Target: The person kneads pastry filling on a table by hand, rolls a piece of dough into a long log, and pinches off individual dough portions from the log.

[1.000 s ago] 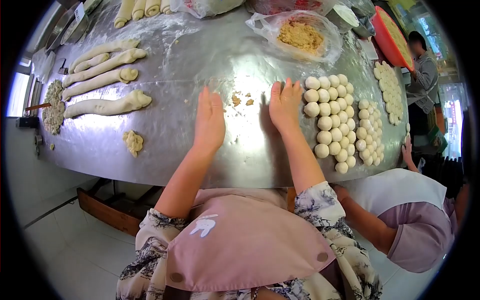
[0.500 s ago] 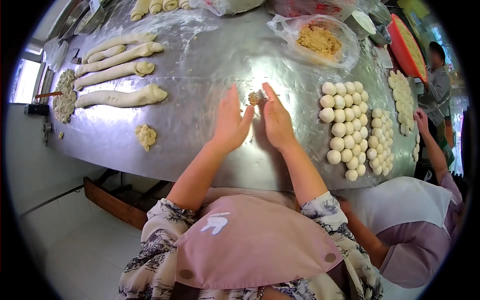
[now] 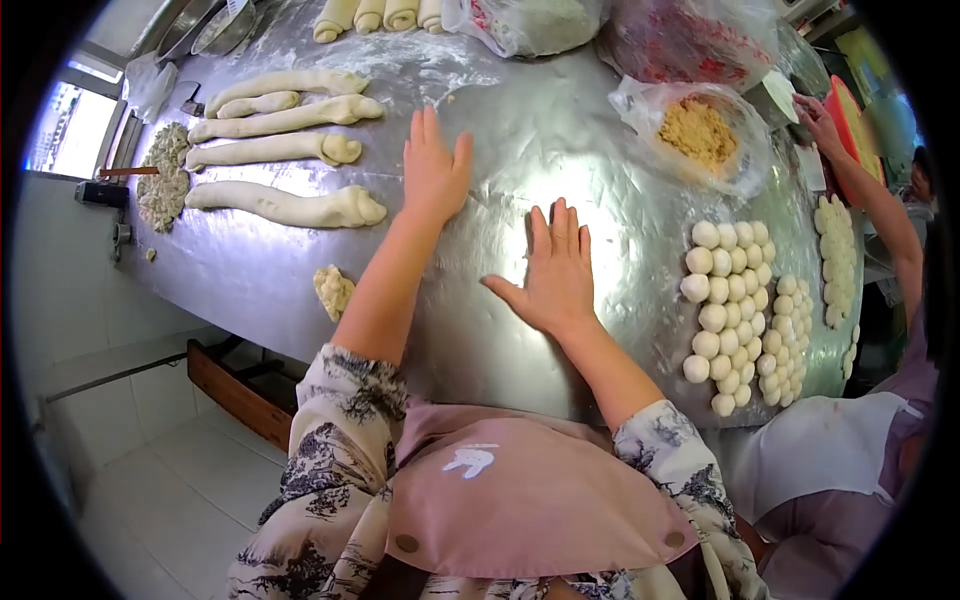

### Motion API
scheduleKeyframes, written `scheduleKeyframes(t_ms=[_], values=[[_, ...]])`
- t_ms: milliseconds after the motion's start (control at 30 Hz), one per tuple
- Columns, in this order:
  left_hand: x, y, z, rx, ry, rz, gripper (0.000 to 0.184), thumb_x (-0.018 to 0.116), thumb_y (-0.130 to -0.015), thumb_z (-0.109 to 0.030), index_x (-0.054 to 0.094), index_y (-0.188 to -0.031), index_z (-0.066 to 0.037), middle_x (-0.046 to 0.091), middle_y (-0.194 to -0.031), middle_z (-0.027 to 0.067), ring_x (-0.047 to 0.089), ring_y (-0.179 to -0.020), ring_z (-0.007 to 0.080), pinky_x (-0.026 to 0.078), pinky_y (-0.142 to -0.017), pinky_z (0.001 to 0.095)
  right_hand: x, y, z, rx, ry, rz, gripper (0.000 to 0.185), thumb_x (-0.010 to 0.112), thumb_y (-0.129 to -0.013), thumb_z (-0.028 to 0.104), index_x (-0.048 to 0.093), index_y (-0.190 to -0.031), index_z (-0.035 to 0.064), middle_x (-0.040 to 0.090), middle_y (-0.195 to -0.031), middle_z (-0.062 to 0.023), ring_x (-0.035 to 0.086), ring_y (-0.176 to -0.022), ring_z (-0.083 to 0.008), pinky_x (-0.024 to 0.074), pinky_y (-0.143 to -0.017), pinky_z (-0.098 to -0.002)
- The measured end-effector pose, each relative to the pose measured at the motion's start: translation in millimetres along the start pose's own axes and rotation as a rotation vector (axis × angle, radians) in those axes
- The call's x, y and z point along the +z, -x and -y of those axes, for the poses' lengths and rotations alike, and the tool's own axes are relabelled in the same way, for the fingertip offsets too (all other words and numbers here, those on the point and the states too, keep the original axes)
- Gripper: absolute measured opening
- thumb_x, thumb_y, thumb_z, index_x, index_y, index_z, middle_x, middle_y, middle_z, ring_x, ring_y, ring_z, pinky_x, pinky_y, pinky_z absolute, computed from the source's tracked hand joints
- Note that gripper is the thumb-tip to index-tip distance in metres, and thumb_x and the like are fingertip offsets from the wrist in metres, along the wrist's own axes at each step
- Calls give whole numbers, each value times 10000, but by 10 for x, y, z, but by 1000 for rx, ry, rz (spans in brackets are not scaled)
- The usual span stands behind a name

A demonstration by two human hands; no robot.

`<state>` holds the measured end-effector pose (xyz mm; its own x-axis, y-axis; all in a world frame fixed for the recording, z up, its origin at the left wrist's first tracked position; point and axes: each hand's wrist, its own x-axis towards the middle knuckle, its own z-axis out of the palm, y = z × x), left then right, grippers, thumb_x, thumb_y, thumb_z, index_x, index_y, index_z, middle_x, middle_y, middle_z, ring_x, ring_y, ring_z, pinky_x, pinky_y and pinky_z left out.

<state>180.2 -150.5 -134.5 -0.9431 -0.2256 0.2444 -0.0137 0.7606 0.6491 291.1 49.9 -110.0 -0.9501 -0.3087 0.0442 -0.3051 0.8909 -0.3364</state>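
My left hand [image 3: 436,168] is over the steel table [image 3: 480,330], fingers stretched out, just right of the ends of the long dough ropes [image 3: 280,202]. My right hand [image 3: 556,275] lies palm down on the metal or just above it, fingers spread with the thumb out to the left. Neither hand holds anything that I can see. Whatever is beneath the right palm is hidden. A small lump of dough [image 3: 333,292] rests left of my left forearm.
Rows of round dough balls [image 3: 728,290] stand to the right, with flattened pieces [image 3: 837,255] beyond. A plastic bag of yellow crumbly filling [image 3: 697,135] sits at the back right. A co-worker's arm [image 3: 880,200] reaches towards a red basin [image 3: 850,115]. Dough rolls [image 3: 400,14] lie at the back.
My hands have moved apart: the left forward and left, the right flattened with its thumb out. The small brown clump between them is no longer visible. The view has shifted; the co-worker's arm reaches farther forward.
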Motion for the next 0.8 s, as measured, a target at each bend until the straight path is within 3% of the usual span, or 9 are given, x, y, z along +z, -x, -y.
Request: scheduleKeyframes(t_ms=[100,300,400,433,533,633,700,800], values=[[124,-404,11,47,-147,-25,688,541,-993,-376,348,-1475,76,391,-1506,289,367,-1414,412,293,-1167,455,97,-325,13,32,7,-69,963,633,-864,631,327,-1518,-7,212,-1592,-321,215,-1483,-469,178,-1204,-547],[-5,-273,-261,175,89,566,609,536,-1005,-370,425,-1445,35,465,-1464,257,411,-1385,396,314,-1152,469,206,-870,-140,54,11,-214,665,575,-970,440,436,-1442,-8,353,-1539,-295,319,-1444,-444,241,-1191,-527],[-337,42,-316,130,225,526,547,523,-1008,-302,431,-1473,-29,422,-1519,242,389,-1413,404,312,-1160,469,296,-1054,-244,0,17,-274,613,558,-984,415,458,-1411,-12,417,-1508,-271,365,-1423,-429,256,-1185,-522],[-358,92,-239,179,93,297,621,505,-1020,-392,409,-1457,38,405,-1509,283,352,-1422,427,259,-1177,506,319,-1101,-261,-6,18,-286,603,542,-990,414,461,-1408,-13,440,-1494,-264,377,-1417,-421,256,-1187,-516],[-265,221,-20,-164,-55,-54,684,507,-1013,-411,357,-1476,70,329,-1556,287,286,-1456,440,210,-1185,550,333,-1306,-237,-57,-35,-255,584,522,-995,394,463,-1403,-19,446,-1494,-255,380,-1419,-407,254,-1190,-509],[14,377,53,-167,-124,-11,737,493,-1016,-423,287,-1498,94,265,-1578,304,234,-1478,448,175,-1190,567,346,-1474,-87,-244,-48,-123,583,484,-988,358,444,-1436,-12,437,-1522,-210,365,-1447,-355,244,-1212,-462],[8,464,-130,-105,178,134,746,476,-1021,-421,253,-1514,93,246,-1586,307,222,-1486,447,159,-1198,561,403,-1467,-42,-433,23,-74,573,460,-983,332,439,-1456,9,434,-1538,-173,361,-1458,-329,249,-1220,-432],[-133,576,-327,-110,468,302,724,444,-1033,-343,170,-1544,91,182,-1619,298,117,-1531,415,129,-1226,498,287,-1233,-6,-498,-132,18,553,458,-980,309,452,-1450,18,452,-1525,-171,372,-1451,-332,263,-1214,-438]])
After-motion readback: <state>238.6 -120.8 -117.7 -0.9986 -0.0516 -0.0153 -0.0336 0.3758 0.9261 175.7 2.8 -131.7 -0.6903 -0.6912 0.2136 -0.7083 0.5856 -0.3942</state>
